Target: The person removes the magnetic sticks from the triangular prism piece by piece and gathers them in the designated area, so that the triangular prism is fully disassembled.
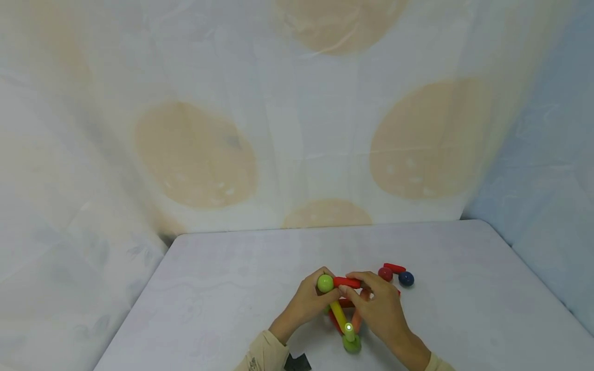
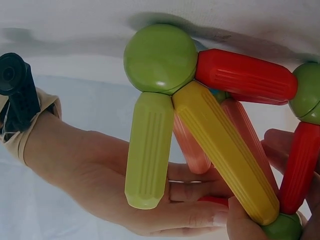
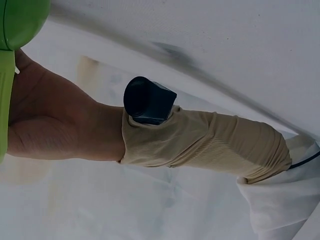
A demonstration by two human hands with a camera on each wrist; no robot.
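A small frame of magnetic rods and balls stands near the table's front edge. Its top green ball point(image 1: 325, 283) joins a red rod point(image 1: 347, 282) and a yellow rod point(image 1: 339, 314) that slopes down to a lower green ball point(image 1: 351, 344). My left hand point(image 1: 319, 298) grips the frame just under the top ball. My right hand point(image 1: 355, 289) pinches the red rod. The left wrist view shows the green ball point(image 2: 160, 57), red rod point(image 2: 245, 75), yellow rod point(image 2: 225, 150) and a light green rod point(image 2: 147, 150) close up, with the right hand point(image 2: 100, 185) behind them.
Loose pieces lie just right of the hands: a dark red ball point(image 1: 385, 273), a short red rod point(image 1: 394, 267) and a dark blue ball point(image 1: 406, 279). The pale table point(image 1: 223, 288) is backed by a draped cloth with tan circles. Its right edge runs diagonally.
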